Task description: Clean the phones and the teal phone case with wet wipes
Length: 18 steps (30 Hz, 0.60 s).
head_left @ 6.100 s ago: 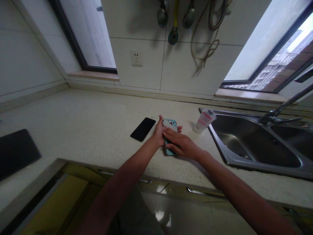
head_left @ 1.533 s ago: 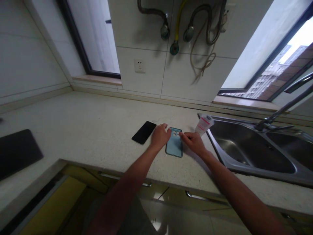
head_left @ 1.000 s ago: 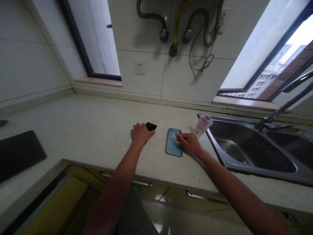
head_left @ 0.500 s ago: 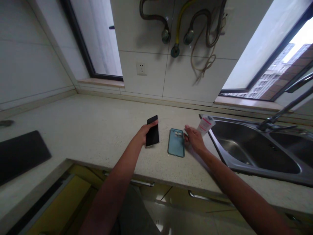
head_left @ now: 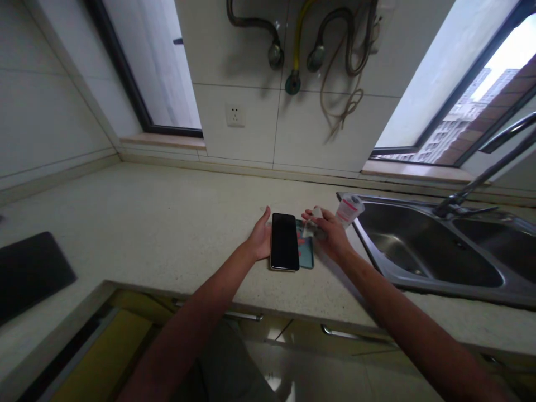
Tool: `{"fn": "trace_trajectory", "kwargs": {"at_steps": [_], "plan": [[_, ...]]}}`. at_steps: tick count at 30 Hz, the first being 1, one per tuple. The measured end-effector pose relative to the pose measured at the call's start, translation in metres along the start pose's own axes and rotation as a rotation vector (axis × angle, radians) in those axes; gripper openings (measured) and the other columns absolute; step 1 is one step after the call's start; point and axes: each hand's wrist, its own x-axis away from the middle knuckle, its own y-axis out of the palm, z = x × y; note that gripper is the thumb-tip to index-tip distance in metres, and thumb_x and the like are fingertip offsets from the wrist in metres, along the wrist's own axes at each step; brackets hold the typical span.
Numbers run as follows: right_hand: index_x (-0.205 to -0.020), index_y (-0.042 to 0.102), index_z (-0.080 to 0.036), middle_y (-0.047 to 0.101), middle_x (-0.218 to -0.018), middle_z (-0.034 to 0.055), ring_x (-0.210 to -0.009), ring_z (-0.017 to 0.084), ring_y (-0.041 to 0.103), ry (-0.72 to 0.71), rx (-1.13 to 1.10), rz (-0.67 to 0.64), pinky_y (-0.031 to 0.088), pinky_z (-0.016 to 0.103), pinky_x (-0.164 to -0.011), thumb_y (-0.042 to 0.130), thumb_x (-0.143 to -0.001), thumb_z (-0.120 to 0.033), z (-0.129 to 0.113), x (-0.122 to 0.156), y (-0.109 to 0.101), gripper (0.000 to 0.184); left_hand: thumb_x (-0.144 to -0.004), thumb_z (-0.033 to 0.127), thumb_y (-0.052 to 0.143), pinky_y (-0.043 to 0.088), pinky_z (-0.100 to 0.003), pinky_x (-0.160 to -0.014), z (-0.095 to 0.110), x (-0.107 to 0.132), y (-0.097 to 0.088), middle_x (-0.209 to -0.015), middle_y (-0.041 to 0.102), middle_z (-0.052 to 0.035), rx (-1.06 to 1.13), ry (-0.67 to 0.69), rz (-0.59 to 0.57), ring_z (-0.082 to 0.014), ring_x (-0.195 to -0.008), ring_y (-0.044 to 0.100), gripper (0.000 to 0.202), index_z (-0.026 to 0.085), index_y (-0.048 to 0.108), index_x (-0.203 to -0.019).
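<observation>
My left hand [head_left: 260, 240] supports a black-screened smartphone [head_left: 285, 243] from its left side and beneath. Its thumb points up and away, and fingertips show past the phone's right edge. Behind the phone, on the counter, a blue-green phone case [head_left: 307, 258] is partly covered. My right hand [head_left: 334, 234] pinches a crumpled whitish wipe or tissue [head_left: 310, 229] just above the case. Right beside that hand, near the sink's corner, stands a white, partly see-through container [head_left: 350, 207] with pink print. I cannot tell its exact kind.
A double steel sink [head_left: 419, 279] with a tall faucet [head_left: 464, 195] takes up the right of the pale countertop [head_left: 167, 223]. A dark flat panel [head_left: 33, 271] lies at the left. Drawer handles [head_left: 355, 334] stick out below the front edge. Hoses [head_left: 293, 61] hang on the wall.
My left hand has brought the phone right and nearer, turned it upright, and now overlaps the case with it. My right hand has moved slightly left, with the wipe now showing over the case.
</observation>
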Motion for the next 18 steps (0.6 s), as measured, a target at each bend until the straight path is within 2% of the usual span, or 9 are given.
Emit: {"fn": "trace_trajectory", "kwargs": {"at_steps": [2, 3, 4, 6, 8, 9, 13, 16, 18], "plan": [[-0.139, 0.054, -0.026, 0.056, -0.146, 0.0085, -0.131, 0.023, 0.058, -0.285, 0.226, -0.004, 0.047, 0.043, -0.112, 0.073, -0.084, -0.033, 0.005, 0.003, 0.007, 0.059, -0.09, 0.08, 0.024, 0.042, -0.06, -0.103, -0.006, -0.003, 0.003, -0.113, 0.07, -0.0258, 0.01, 0.017, -0.046, -0.0386, -0.111, 0.067, 0.09, 0.006, 0.059, -0.129], [-0.148, 0.045, -0.027, 0.047, -0.155, 0.0094, -0.141, 0.024, 0.048, -0.4, 0.382, -0.073, 0.038, 0.048, -0.119, 0.069, -0.088, -0.037, 0.008, 0.004, 0.011, 0.065, -0.09, 0.079, 0.024, 0.042, -0.058, -0.104, -0.009, -0.004, 0.005, -0.114, 0.07, -0.0255, 0.01, 0.034, -0.048, -0.0379, -0.112, 0.067, 0.089, 0.007, 0.059, -0.13], [-0.154, 0.038, -0.026, 0.04, -0.159, 0.0105, -0.147, 0.025, 0.04, -0.495, 0.559, -0.185, 0.03, 0.051, -0.123, 0.063, -0.093, -0.04, 0.011, 0.006, 0.014, 0.067, -0.091, 0.079, 0.025, 0.043, -0.056, -0.104, -0.011, -0.005, 0.007, -0.115, 0.07, -0.0248, 0.007, 0.052, -0.032, -0.037, -0.112, 0.067, 0.088, 0.007, 0.059, -0.13], [-0.158, 0.033, -0.023, 0.033, -0.162, 0.0128, -0.152, 0.027, 0.028, -0.639, 0.899, -0.458, 0.018, 0.057, -0.126, 0.053, -0.099, -0.045, 0.018, 0.008, 0.019, 0.066, -0.09, 0.079, 0.029, 0.045, -0.051, -0.104, -0.016, -0.006, 0.009, -0.114, 0.071, -0.0226, -0.006, 0.088, 0.053, -0.035, -0.112, 0.067, 0.086, 0.009, 0.061, -0.129], [-0.158, 0.035, -0.019, 0.031, -0.162, 0.0157, -0.155, 0.029, 0.021, -0.732, 1.137, -0.667, 0.015, 0.061, -0.125, 0.046, -0.102, -0.049, 0.024, 0.009, 0.021, 0.063, -0.09, 0.079, 0.031, 0.047, -0.048, -0.103, -0.018, -0.008, 0.011, -0.113, 0.072, -0.0208, -0.013, 0.119, 0.155, -0.0334, -0.111, 0.068, 0.085, 0.01, 0.062, -0.128], [-0.158, 0.034, -0.017, 0.029, -0.163, 0.0168, -0.155, 0.029, 0.018, -0.767, 1.211, -0.722, 0.015, 0.061, -0.125, 0.043, -0.103, -0.049, 0.026, 0.01, 0.021, 0.063, -0.09, 0.08, 0.03, 0.048, -0.047, -0.102, -0.019, -0.008, 0.011, -0.112, 0.072, -0.0206, -0.011, 0.131, 0.187, -0.033, -0.111, 0.068, 0.086, 0.01, 0.063, -0.128], [-0.161, 0.023, -0.011, 0.024, -0.163, 0.0201, -0.156, 0.026, 0.013, -0.906, 1.259, -0.842, 0.02, 0.056, -0.125, 0.04, -0.105, -0.048, 0.028, 0.016, 0.023, 0.069, -0.086, 0.085, 0.02, 0.05, -0.05, -0.099, -0.015, -0.006, 0.014, -0.11, 0.072, -0.0243, 0.026, 0.144, 0.188, -0.0347, -0.109, 0.069, 0.1, 0.005, 0.06, -0.13], [-0.161, 0.022, -0.012, 0.029, -0.162, 0.0196, -0.155, 0.023, 0.019, -0.979, 1.216, -0.975, 0.024, 0.049, -0.126, 0.044, -0.104, -0.045, 0.025, 0.029, 0.029, 0.07, -0.087, 0.084, 0.014, 0.051, -0.053, -0.098, -0.008, -0.002, 0.017, -0.111, 0.072, -0.0252, 0.043, 0.207, 0.189, -0.0366, -0.11, 0.069, 0.102, 0.005, 0.056, -0.134], [-0.161, 0.024, -0.016, 0.036, -0.159, 0.0168, -0.153, 0.021, 0.026, -1.012, 1.162, -1.031, 0.028, 0.045, -0.125, 0.045, -0.104, -0.036, 0.023, 0.038, 0.034, 0.064, -0.091, 0.079, 0.014, 0.05, -0.056, -0.098, -0.003, 0.001, 0.017, -0.114, 0.071, -0.0251, 0.043, 0.266, 0.217, -0.0377, -0.111, 0.068, 0.095, 0.006, 0.053, -0.138]]}}
